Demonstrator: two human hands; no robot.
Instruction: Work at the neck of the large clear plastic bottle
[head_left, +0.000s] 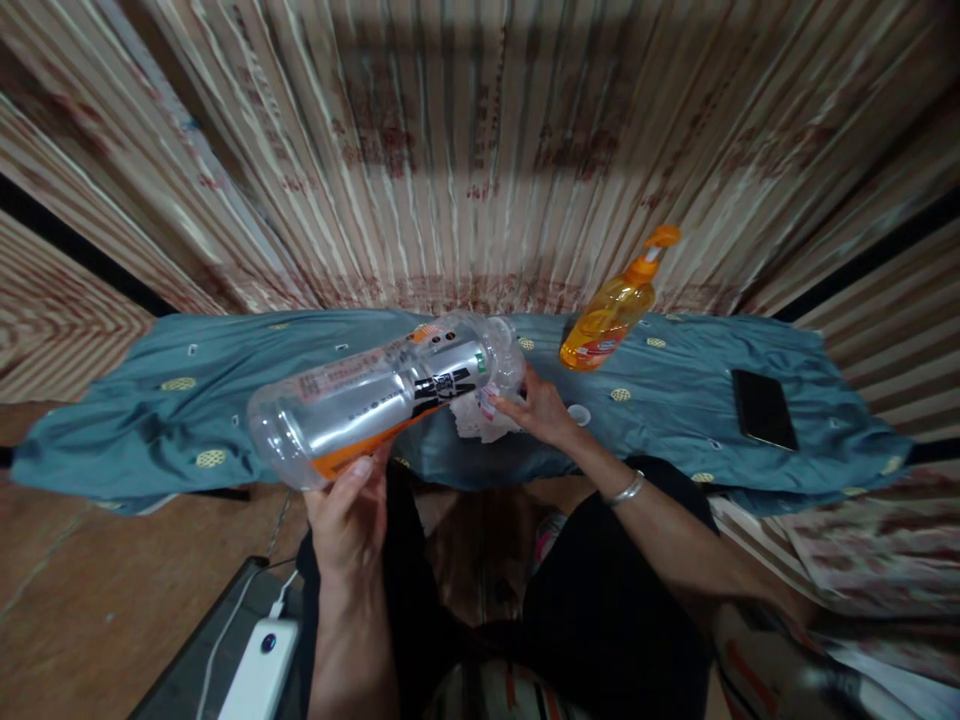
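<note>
A large clear plastic bottle [375, 395] with a silver and orange label lies tilted in the air over the cloth-covered table, its base at the left and its neck end at the right. My left hand [351, 510] grips it from below near the base. At the neck end, my right hand [536, 405] has its fingers pinched on a crumpled whitish-pink piece [484, 412], which hangs under the bottle's shoulder. A small white cap [578, 414] rests on the cloth just right of my right hand.
An orange pump bottle [609, 318] stands behind and right of my right hand. A black phone [764, 408] lies on the teal cloth [675, 400] at the right. Pleated curtains [465, 150] rise behind the table. A white power bank [259, 670] with a cable is at the lower left.
</note>
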